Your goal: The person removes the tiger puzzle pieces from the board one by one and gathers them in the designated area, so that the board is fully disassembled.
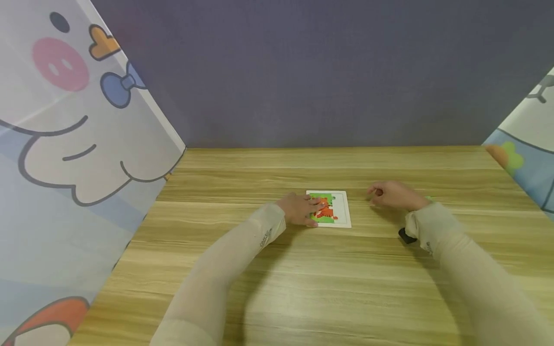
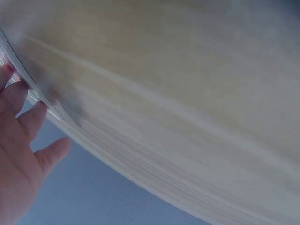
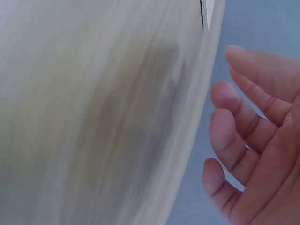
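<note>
A white-framed jigsaw puzzle point(image 1: 343, 214) lies flat on the table, its joined pieces showing an orange striped figure on green. Bare white tray fills its right side. My left hand point(image 1: 297, 209) rests on the picture's left part with fingers spread, covering some of it. In the left wrist view the left hand point(image 2: 21, 154) touches the puzzle's thin edge. To the right of the puzzle, my right hand point(image 1: 396, 195) hovers over the table with loosely bent fingers. The right wrist view shows nothing in the right hand point(image 3: 267, 136).
A small green thing point(image 1: 428, 198) peeks out behind the right wrist, mostly hidden. A black object point(image 1: 407, 236) sits at the right cuff. The wood-grain table point(image 1: 329, 288) meets a dark grey panel point(image 1: 320, 72) at the back, with a cartoon-printed wall point(image 1: 86, 158) at left.
</note>
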